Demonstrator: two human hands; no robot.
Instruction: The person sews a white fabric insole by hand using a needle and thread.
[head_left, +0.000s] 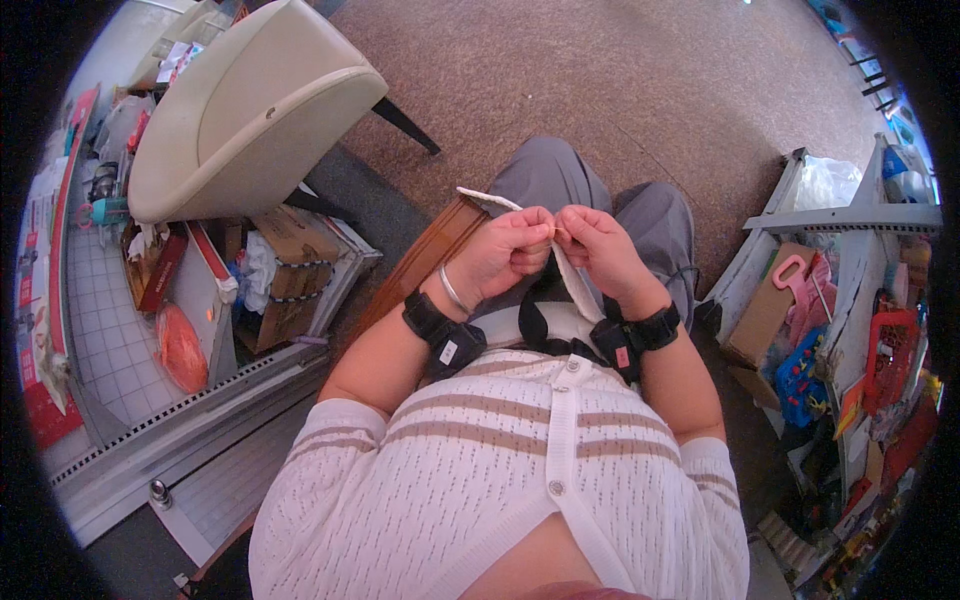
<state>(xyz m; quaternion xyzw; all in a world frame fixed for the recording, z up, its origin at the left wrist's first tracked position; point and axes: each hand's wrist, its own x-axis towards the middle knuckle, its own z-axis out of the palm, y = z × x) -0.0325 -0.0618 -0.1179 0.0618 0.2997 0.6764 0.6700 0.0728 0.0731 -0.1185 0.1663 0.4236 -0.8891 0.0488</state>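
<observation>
Above my lap, my left hand (519, 241) and my right hand (598, 241) meet with their fingertips pinched together. A thin, pale yellowish strand (556, 228) shows between the fingertips; whether it is thread or a needle is too small to tell. A narrow white strip (574, 281), seemingly of fabric, passes behind my left hand. One end sticks out to the left and the other hangs down toward my waist. My fingers hide its middle. Grey trousers (551, 169) lie beneath my hands.
A cream upholstered chair (277, 105) stands at the left, near a brown wooden seat or bench (420, 259). Shelving (105, 285) with a cardboard box (289, 277) is on the left. More shelves (832, 217) with packaged goods stand on the right. Brown flooring (600, 82) lies ahead.
</observation>
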